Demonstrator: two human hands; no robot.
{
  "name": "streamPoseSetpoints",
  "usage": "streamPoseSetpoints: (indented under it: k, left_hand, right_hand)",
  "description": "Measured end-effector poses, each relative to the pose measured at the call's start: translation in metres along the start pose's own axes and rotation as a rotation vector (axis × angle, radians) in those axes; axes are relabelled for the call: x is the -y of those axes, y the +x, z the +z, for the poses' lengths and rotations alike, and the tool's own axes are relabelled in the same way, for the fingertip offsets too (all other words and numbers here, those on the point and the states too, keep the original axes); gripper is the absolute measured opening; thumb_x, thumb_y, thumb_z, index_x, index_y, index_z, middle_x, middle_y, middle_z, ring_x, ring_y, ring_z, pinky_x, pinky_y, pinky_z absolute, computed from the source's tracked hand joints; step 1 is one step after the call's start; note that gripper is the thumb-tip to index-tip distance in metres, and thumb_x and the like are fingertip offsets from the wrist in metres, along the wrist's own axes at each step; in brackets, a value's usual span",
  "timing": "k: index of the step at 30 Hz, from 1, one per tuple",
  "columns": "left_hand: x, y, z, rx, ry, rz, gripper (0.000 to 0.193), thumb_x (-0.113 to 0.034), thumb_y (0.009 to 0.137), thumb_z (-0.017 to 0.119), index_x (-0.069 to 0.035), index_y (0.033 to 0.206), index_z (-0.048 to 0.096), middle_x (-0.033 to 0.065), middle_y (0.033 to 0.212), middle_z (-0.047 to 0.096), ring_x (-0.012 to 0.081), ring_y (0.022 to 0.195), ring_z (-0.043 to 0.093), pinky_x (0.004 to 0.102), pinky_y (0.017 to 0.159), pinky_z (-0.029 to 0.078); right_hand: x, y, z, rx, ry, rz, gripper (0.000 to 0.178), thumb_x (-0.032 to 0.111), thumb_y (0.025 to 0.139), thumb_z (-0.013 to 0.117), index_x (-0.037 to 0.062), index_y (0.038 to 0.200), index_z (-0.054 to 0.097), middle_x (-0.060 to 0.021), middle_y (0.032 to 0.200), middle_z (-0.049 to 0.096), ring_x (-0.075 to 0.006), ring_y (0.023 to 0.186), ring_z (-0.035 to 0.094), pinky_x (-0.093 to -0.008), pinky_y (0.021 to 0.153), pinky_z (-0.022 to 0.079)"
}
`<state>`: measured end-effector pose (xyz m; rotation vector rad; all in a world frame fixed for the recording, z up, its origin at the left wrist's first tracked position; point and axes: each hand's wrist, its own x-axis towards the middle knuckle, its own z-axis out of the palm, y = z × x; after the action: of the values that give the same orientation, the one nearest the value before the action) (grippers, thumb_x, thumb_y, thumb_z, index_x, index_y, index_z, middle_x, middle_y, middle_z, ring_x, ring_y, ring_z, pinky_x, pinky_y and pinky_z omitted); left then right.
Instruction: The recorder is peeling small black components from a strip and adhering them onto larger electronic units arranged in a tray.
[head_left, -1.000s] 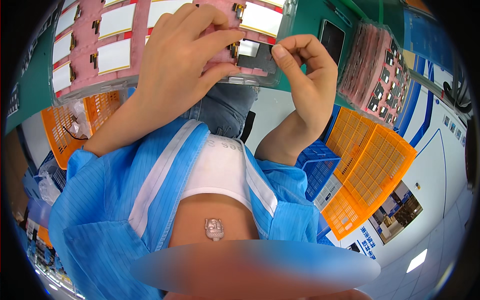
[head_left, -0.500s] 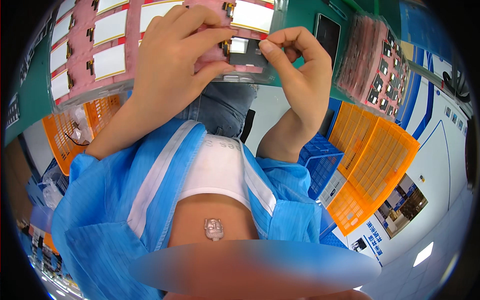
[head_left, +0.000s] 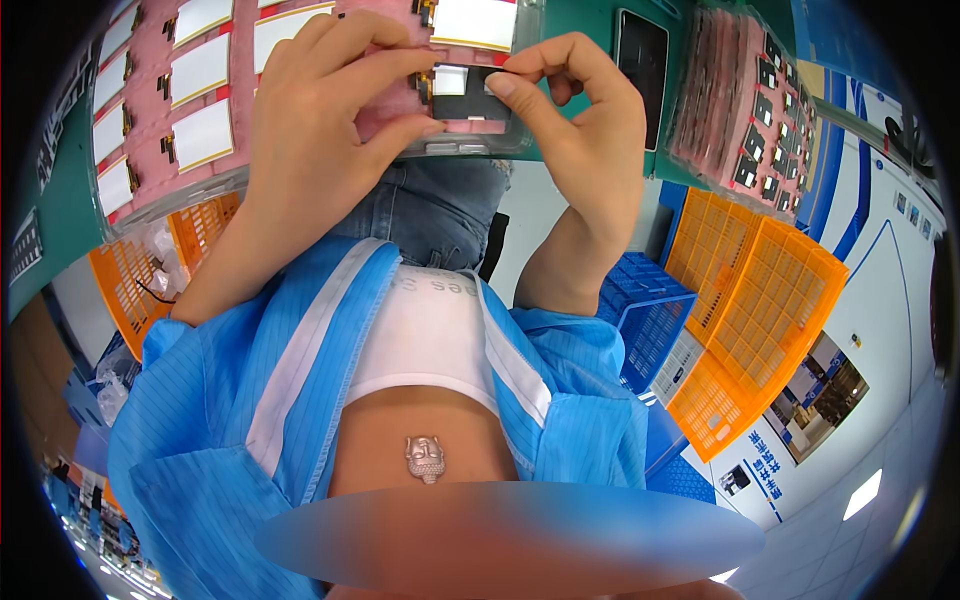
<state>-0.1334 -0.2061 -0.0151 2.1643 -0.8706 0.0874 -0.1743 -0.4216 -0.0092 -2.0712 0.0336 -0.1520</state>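
A small flat panel [head_left: 465, 103], black with a pale rectangle at its upper left, lies at the near right corner of the pink tray [head_left: 232, 22]. Thumb and index finger of my left hand [head_left: 310, 115] curve around the panel's left end, one tip at its far edge and one at its near edge. A short dark connector strip shows between them. At the panel's upper right corner, my right hand [head_left: 590, 130] pinches with thumb and index finger; whatever thin layer sits between them is too small to make out. White panels [head_left: 202, 70] with dark connector strips sit in rows in the tray.
A dark phone-like device [head_left: 641, 75] lies on the green table right of my right hand. Beyond it stands a stack of pink trays [head_left: 735, 110] holding small black parts. Orange crates [head_left: 765, 300] and a blue crate [head_left: 645, 310] are at lower right; another orange crate [head_left: 125, 290] is at left.
The whole view has shifted slightly, so tray and hands appear a little farther left and up. Both hands keep nearly the same grip on the black panel.
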Motion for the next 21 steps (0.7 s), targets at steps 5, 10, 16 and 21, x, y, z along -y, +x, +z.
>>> streamPoseSetpoints:
  k: [5, 10, 16, 21]
  left_hand:
    - [-0.001, -0.001, 0.0, 0.02, -0.009, -0.044, 0.048, -0.004, 0.067, 0.085, -0.004, 0.113, 0.073, 0.0075, 0.115, 0.065, 0.0261, 0.104, 0.06, 0.0344, 0.086, 0.049]
    - [0.001, 0.0, -0.002, 0.015, 0.008, 0.001, 0.047, -0.004, 0.067, 0.085, -0.005, 0.112, 0.072, 0.008, 0.116, 0.064, 0.0261, 0.104, 0.06, 0.0339, 0.085, 0.049]
    - [0.004, -0.003, 0.008, -0.083, 0.002, -0.003, 0.043, -0.014, 0.067, 0.085, -0.012, 0.108, 0.072, 0.0032, 0.108, 0.063, 0.026, 0.1, 0.06, 0.0384, 0.082, 0.043]
    - [0.002, -0.001, 0.008, -0.111, -0.008, 0.004, 0.045, -0.014, 0.065, 0.085, -0.013, 0.109, 0.073, 0.0035, 0.107, 0.063, 0.0258, 0.097, 0.059, 0.0388, 0.082, 0.043]
  right_hand:
    - [-0.003, -0.001, 0.001, -0.01, -0.055, -0.084, 0.015, 0.007, 0.08, 0.081, 0.0028, 0.088, 0.069, 0.0032, 0.077, 0.063, -0.0076, 0.071, 0.045, -0.0225, 0.065, 0.039]
    - [-0.005, -0.003, 0.006, -0.058, -0.145, -0.177, 0.027, 0.008, 0.075, 0.083, 0.0063, 0.096, 0.067, -0.0006, 0.079, 0.064, -0.0167, 0.073, 0.051, -0.03, 0.065, 0.042]
    - [0.004, -0.004, 0.004, -0.199, -0.349, -0.194, 0.037, 0.013, 0.07, 0.086, 0.0103, 0.102, 0.066, -0.0054, 0.084, 0.058, -0.0267, 0.079, 0.057, -0.0375, 0.069, 0.044]
    - [-0.008, -0.002, 0.004, -0.129, -0.223, -0.199, 0.022, 0.017, 0.069, 0.088, 0.0108, 0.082, 0.071, -0.0044, 0.082, 0.056, -0.0256, 0.079, 0.056, -0.0374, 0.068, 0.044]
